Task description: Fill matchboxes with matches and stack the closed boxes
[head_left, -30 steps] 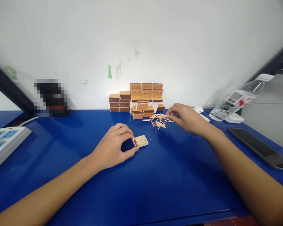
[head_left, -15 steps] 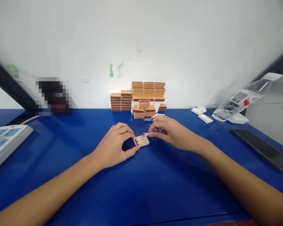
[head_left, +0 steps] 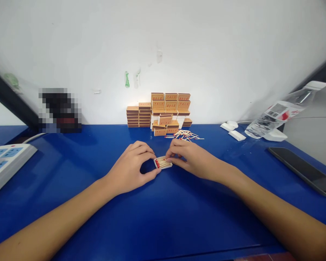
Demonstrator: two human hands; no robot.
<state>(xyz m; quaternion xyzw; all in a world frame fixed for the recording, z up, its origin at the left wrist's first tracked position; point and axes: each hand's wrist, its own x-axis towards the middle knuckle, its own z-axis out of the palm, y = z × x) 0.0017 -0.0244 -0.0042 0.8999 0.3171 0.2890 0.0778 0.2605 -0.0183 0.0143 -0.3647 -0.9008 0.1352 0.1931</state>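
A small white matchbox tray [head_left: 163,163] with red-tipped matches lies on the blue table [head_left: 163,217]. My left hand [head_left: 132,168] curls round its left end, thumb and fingers pinching it. My right hand [head_left: 187,157] rests against the tray's right end, fingertips pinched over the matches; whether it holds a match is hidden. Behind them lies a loose heap of matches [head_left: 186,135], in front of stacked orange matchboxes [head_left: 163,112] against the wall.
A white power strip [head_left: 5,163] sits at the left edge. At the right are a tipped plastic bottle [head_left: 277,116], small white pieces [head_left: 232,130] and a dark phone [head_left: 301,170]. A blurred dark object [head_left: 59,110] stands at the back left.
My right hand came back from the loose heap of matches to the tray's right end. My left hand stayed on the tray.
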